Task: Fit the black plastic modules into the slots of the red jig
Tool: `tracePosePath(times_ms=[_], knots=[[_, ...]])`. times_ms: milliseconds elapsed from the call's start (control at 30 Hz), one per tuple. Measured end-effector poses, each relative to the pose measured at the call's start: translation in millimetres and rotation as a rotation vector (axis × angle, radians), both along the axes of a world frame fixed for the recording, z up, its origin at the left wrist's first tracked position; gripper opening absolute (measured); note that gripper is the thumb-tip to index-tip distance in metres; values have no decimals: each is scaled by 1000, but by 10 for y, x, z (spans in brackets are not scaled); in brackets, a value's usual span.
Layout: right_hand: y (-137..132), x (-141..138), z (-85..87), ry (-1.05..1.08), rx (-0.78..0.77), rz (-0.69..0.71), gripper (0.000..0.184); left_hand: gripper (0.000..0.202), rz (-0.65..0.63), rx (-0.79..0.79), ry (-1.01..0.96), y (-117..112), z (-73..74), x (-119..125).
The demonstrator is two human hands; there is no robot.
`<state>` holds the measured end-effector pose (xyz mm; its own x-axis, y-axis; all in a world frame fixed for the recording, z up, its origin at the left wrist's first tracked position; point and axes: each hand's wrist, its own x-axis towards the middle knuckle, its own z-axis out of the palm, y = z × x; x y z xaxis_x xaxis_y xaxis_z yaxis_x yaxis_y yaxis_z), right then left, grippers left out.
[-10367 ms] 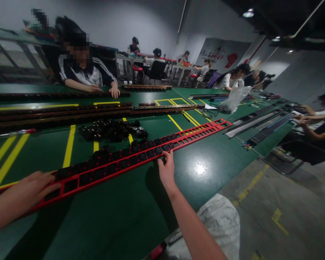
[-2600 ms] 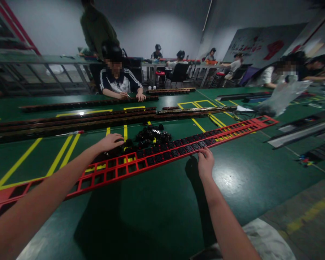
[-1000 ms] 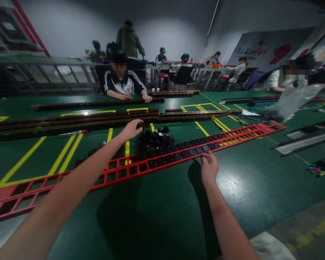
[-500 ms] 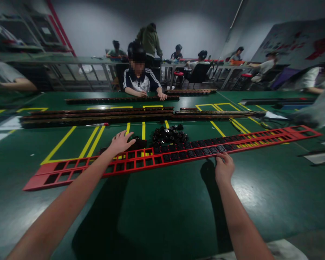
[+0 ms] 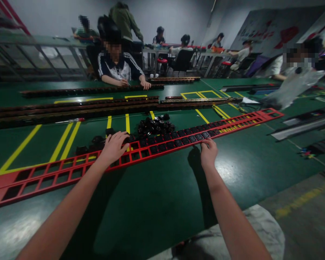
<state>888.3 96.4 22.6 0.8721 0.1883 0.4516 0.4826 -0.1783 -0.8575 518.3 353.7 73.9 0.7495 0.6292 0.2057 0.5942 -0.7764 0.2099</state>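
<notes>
A long red frame (image 5: pixel 144 153) with two rows of square openings lies slantwise before me. Square black pieces (image 5: pixel 178 142) fill its middle openings, while many at the left are bare. My left hand (image 5: pixel 114 148) is over the frame left of these pieces, thumb apart from its bent fingers; its fingertips are close to a black piece, and whether they touch it is unclear. With fingers closed, my right hand (image 5: pixel 209 153) grips the frame's near edge below the filled openings. Just beyond the frame lies a heap of glossy black parts (image 5: pixel 155 125).
More loose black parts (image 5: pixel 97 141) lie behind the frame at left. Long dark strips (image 5: pixel 97 104) cross the green table (image 5: pixel 157 202), which has yellow tape lines. A person (image 5: pixel 121 68) works opposite; another sits at right near a clear plastic bag (image 5: pixel 289 88).
My view has swung right, so everything shifts left. My left hand has moved rightward along the frame toward the black pieces, its fingers more bent. My right hand stays at the frame's near edge.
</notes>
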Motion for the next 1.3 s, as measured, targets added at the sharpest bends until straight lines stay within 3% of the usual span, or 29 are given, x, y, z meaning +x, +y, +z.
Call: tracePosePath(times_ms=[233,367,600,800,1000,1133,1300], knots=[[-8,-11,10,15,-9,-8,17,17,-174,31,29,134,156,190],[-18,-15,7,17,-12,-2,16,15,-78,3,65,99,199,331],[-24,-36,16,18,-9,1,17,29,-38,9,-43,17,65,406],[-20,-54,26,50,15,11,16,25,-117,142,-432,-375,79,218],[-20,-73,27,53,44,24,14,14,-246,58,-507,-896,-54,115],[-22,-81,39,53,35,28,15,14,-233,-29,-491,-969,-133,174],[-29,-83,73,69,-8,29,14,15,-182,-4,-502,-993,-131,200]])
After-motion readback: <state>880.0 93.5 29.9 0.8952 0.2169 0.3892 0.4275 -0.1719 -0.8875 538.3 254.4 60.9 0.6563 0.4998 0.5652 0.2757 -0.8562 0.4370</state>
